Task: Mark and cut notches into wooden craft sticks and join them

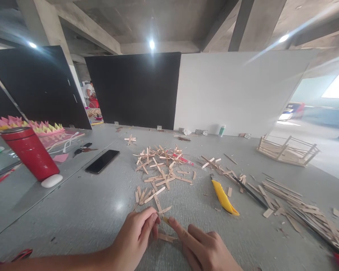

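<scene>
My left hand (135,235) and my right hand (205,248) meet low in the middle of the grey table (81,214). Both pinch a small piece of wooden stick (164,219) between their fingertips. Another short stick piece (166,238) lies flat on the table just under the hands. Straight ahead lies a heap of cut and crossed wooden sticks (161,165), with a pink-red stick (183,159) among them.
A yellow cutter (223,197) lies right of the heap, a dark thin tool (250,192) beyond it. Long sticks (299,210) spread on the right, a stick frame (286,150) far right. A black phone (102,161), red tumbler (31,153), scissors (83,149) stand left. Dark and white boards (186,90) back the table.
</scene>
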Motion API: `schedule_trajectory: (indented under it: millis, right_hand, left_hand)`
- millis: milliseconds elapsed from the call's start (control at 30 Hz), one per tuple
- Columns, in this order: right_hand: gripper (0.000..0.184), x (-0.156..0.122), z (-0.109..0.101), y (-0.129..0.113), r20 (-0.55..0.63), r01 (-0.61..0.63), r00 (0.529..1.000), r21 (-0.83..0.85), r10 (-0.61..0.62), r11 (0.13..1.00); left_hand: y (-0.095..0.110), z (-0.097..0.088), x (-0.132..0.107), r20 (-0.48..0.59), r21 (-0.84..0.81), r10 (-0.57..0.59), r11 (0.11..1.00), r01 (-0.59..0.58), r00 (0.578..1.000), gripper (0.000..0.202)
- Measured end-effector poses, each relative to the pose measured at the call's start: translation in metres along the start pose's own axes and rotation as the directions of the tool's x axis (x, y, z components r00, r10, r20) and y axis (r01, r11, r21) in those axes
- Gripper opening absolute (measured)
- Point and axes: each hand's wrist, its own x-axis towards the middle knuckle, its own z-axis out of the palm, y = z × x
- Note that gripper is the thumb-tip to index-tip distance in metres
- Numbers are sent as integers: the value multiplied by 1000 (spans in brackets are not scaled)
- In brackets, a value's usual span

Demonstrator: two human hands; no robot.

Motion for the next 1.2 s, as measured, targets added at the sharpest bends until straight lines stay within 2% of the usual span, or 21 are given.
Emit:
schedule_trajectory:
  millis: [200,400,500,600,667,800,900,1033,1133,1200]
  right_hand:
    - [52,-1,4,0,2,28,1000,-57,-28,998]
    - [77,-1,-2,-4,27,18,1000,-88,-16,996]
    - [81,0,-4,-2,55,-66,996,-78,70,995]
    - [74,1,-3,2,52,-188,980,-85,193,979]
    - [70,1,-2,3,48,-216,974,-74,220,974]
    - [63,1,-4,1,-26,-207,978,-5,206,978]
    - [60,5,-10,-3,-53,-176,982,123,183,977]
    - [62,9,-17,-6,-13,-186,979,318,201,929]
    - [65,7,-19,-7,40,-186,982,345,184,920]
    - [66,5,-20,-8,87,-139,989,323,117,936]
  left_hand:
    - [-3,-1,-3,18,-6,-26,1000,27,999,48]
    - [-5,-3,-2,42,-36,-63,997,65,997,49]
    - [-6,-2,-3,41,-53,-72,996,75,997,49]
    - [-7,-1,-7,49,-56,-48,997,51,998,49]
    - [-7,-1,-8,50,-62,-42,997,45,998,49]
    - [-7,-1,-4,-5,-72,-80,994,79,997,47]
    - [-5,-1,-2,-23,-49,-58,997,57,998,45]
    - [-1,-2,-3,-21,-12,-26,1000,26,999,44]
    - [0,-2,-5,-15,-3,-32,999,32,999,44]
    - [-1,-2,-5,-12,5,-31,1000,31,999,43]
